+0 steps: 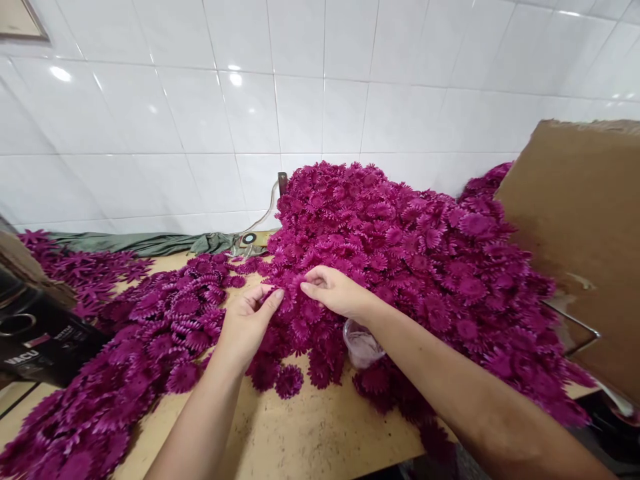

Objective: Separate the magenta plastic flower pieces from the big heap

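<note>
My left hand [253, 313] is closed in a pinch, with a bit of purple artificial flower [274, 292] showing at the thumb and fingertips. Just to its right, my right hand [333, 290] has its thumb and fingers brought together in front of the big flower pile. What those fingertips hold, if anything, blends into the purple behind them. A small clear plastic cup [364, 343] stands under my right wrist, partly covered by the arm. Loose flower heads [289, 381] lie on the wooden table [320, 427] below both hands.
A tall heap of purple flowers [380, 220] leans against the tiled wall. More flowers [165, 320] spread leftward, beside a black container [45, 327]. Cardboard [585, 233] stands at right. Along the wall lie green cloth [140, 241] and a phone-like gold object [257, 240].
</note>
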Action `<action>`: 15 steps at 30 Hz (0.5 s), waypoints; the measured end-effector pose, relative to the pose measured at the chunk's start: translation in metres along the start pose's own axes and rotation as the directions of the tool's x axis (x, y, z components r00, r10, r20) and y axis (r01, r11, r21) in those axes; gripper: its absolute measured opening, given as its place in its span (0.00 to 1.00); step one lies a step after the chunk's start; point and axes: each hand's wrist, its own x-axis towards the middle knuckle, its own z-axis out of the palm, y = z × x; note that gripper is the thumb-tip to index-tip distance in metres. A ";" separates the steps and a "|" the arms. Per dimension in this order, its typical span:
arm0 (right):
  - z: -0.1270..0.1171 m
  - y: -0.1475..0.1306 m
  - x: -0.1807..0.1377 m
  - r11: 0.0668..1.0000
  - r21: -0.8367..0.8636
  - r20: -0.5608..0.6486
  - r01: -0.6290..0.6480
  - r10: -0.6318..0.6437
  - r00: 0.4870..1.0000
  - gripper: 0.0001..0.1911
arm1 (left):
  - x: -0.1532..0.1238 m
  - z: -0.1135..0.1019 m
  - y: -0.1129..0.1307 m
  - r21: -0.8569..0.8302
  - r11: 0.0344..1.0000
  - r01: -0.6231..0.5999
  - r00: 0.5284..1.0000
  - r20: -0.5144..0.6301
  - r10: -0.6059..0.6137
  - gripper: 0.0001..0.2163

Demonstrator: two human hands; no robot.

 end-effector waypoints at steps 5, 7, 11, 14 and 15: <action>0.009 -0.002 -0.003 0.955 -0.238 -0.153 0.178 -0.218 0.964 0.18 | 0.006 0.005 -0.004 -0.026 0.999 0.039 0.997 -0.059 -0.041 0.16; 0.015 -0.003 -0.003 0.951 -0.208 -0.047 0.229 -0.244 0.969 0.12 | 0.006 0.009 -0.003 -0.055 0.997 0.049 0.998 -0.046 -0.052 0.18; 0.019 0.000 0.003 0.950 -0.221 -0.060 0.222 -0.240 0.969 0.06 | 0.001 0.012 -0.002 -0.041 0.998 0.056 0.998 0.012 -0.055 0.17; 0.013 0.003 0.012 0.941 -0.298 -0.177 0.161 -0.221 0.959 0.07 | -0.002 0.012 -0.003 0.026 1.000 0.002 0.998 0.057 -0.004 0.14; 0.009 0.003 0.016 0.933 -0.328 -0.217 0.150 -0.229 0.949 0.07 | -0.003 0.012 -0.004 0.042 0.999 -0.013 0.999 0.054 0.011 0.13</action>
